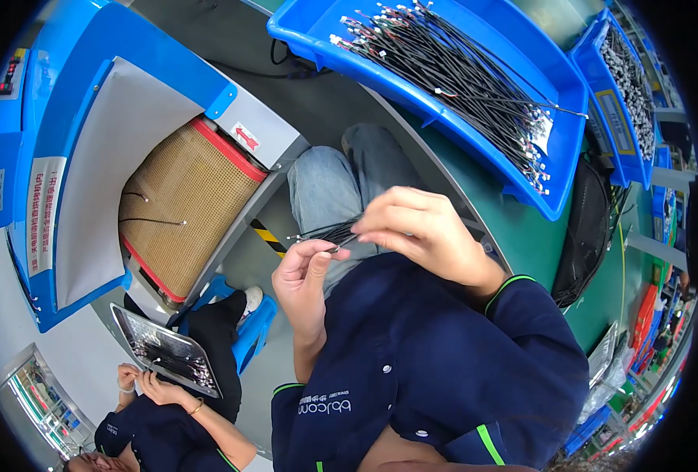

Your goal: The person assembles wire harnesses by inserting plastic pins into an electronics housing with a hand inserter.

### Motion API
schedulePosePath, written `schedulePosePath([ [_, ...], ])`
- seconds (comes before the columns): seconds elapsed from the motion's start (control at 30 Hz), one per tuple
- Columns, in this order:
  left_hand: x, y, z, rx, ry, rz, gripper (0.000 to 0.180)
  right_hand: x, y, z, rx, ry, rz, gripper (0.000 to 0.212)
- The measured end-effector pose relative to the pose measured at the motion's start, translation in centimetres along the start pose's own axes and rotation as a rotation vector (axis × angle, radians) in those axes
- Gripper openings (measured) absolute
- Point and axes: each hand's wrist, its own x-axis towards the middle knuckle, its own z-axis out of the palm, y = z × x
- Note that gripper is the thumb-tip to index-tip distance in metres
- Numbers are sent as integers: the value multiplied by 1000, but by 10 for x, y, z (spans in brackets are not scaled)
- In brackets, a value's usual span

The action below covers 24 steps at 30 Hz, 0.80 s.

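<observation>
Two hands, left hand (305,271) & right hand (419,228), pinching thin black wire bundle (329,232)

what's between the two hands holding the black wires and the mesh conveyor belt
In the head view, between the left hand, right hand and tan mesh conveyor belt lie a grey metal frame edge and yellow-black hazard tape.

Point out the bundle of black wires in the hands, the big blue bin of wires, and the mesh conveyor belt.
bundle of black wires (329,232), head view, middle of strands.
blue bin (557,79), head view, bare inner wall.
mesh conveyor belt (180,208), head view, bare tan mesh.

Blue bin (443,126) close above hands.
</observation>
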Motion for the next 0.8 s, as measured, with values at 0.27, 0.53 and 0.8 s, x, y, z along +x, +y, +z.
schedulePosePath([
  [0.27,4,9,-4,845,46,507,21,2,-2,5,98,19,-31,15],
  [0.53,4,10,-8,813,61,491,17,5,0,12,12,1,-122,16],
  [0.8,8,9,-12,784,36,462,15,9,5,15,-129,32,-277,15],
])
